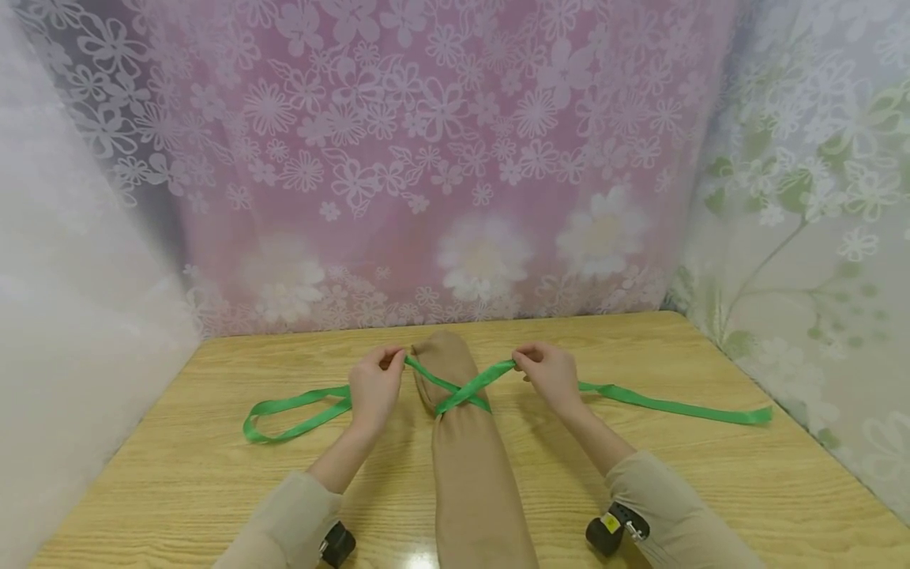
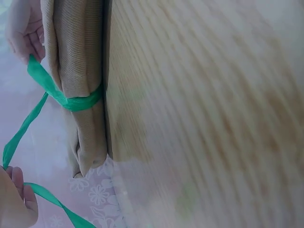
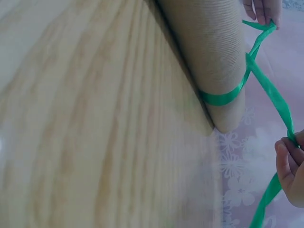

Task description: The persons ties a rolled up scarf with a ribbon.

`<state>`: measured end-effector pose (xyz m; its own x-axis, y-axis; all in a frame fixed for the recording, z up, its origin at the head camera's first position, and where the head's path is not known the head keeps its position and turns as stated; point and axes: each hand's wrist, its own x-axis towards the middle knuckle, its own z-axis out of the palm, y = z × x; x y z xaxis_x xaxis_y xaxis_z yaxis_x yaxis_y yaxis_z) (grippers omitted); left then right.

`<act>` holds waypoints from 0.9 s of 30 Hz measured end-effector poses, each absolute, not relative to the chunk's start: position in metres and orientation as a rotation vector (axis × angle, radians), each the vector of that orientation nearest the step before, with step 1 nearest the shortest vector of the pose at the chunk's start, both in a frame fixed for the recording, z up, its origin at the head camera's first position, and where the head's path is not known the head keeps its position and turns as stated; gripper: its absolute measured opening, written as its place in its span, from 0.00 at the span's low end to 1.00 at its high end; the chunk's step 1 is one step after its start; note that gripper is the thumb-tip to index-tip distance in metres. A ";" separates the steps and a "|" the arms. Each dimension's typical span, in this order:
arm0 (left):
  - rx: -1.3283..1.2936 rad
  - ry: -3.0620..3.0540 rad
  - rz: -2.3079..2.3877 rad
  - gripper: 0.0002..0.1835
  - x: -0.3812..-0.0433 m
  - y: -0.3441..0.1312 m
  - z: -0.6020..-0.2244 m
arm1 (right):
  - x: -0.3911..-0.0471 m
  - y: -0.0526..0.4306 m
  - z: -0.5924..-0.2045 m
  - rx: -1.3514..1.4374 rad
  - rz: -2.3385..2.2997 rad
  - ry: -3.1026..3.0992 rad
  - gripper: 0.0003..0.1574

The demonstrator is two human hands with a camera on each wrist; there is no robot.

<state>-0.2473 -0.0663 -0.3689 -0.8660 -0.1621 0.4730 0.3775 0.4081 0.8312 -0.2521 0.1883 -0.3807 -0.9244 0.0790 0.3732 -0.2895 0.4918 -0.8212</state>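
A long tan bundle of rolled, ribbed fabric (image 1: 472, 482) lies lengthwise on the table. Round its far part runs a green ribbon (image 1: 465, 393), whose two ends cross on top of the roll. My left hand (image 1: 375, 387) pinches one end just left of the bundle, and my right hand (image 1: 553, 378) pinches the other to the right. Both stretches of ribbon rise from the crossing to the fingertips. In the left wrist view the ribbon (image 2: 83, 102) wraps the side of the fabric. The right wrist view shows the band (image 3: 221, 98) flat against the other side.
Loose ribbon tails lie on the wooden table (image 1: 213, 490): a loop (image 1: 259, 419) at left, a nearly straight length (image 1: 682, 407) at right. A pink flowered curtain (image 1: 426, 197) hangs behind the table, with pale sheets on both sides. Each forearm wears a black strapped device (image 1: 604, 536).
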 end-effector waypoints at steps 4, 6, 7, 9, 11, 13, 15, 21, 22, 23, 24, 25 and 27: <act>-0.146 -2.188 -1.576 0.10 -0.246 -0.067 -0.367 | -0.253 0.187 -0.379 0.136 1.450 -2.344 0.13; -0.143 -2.180 -1.608 0.11 -0.246 -0.066 -0.367 | -0.254 0.186 -0.378 0.129 1.445 -2.330 0.13; -0.142 -2.174 -1.624 0.11 -0.246 -0.066 -0.367 | -0.254 0.186 -0.378 0.126 1.447 -2.321 0.13; -0.135 -2.157 -1.653 0.12 -0.246 -0.066 -0.367 | -0.255 0.185 -0.379 0.119 1.456 -2.304 0.13; -0.119 -2.142 -1.691 0.12 -0.246 -0.065 -0.366 | -0.256 0.185 -0.379 0.099 1.487 -2.285 0.13; -0.097 -2.130 -1.726 0.12 -0.245 -0.064 -0.366 | -0.256 0.184 -0.379 0.063 1.525 -2.267 0.13; -0.084 -2.111 -1.764 0.13 -0.245 -0.062 -0.365 | -0.255 0.182 -0.377 0.024 1.579 -2.248 0.14; -0.064 -2.031 -1.931 0.12 -0.246 -0.056 -0.360 | -0.255 0.177 -0.364 -0.032 1.878 -2.161 0.17; -0.064 -2.017 -1.968 0.12 -0.247 -0.055 -0.359 | -0.256 0.176 -0.363 -0.034 1.960 -2.129 0.17; -0.065 -2.006 -2.005 0.12 -0.247 -0.055 -0.359 | -0.255 0.175 -0.361 -0.029 2.045 -2.093 0.16; -0.066 -1.994 -2.043 0.11 -0.247 -0.054 -0.359 | -0.255 0.175 -0.359 -0.022 2.127 -2.053 0.15; -0.068 -1.986 -2.070 0.10 -0.247 -0.054 -0.359 | -0.255 0.174 -0.358 -0.008 2.204 -2.017 0.14; -0.076 -1.975 -2.119 0.09 -0.248 -0.054 -0.361 | -0.254 0.174 -0.357 0.032 2.338 -1.954 0.11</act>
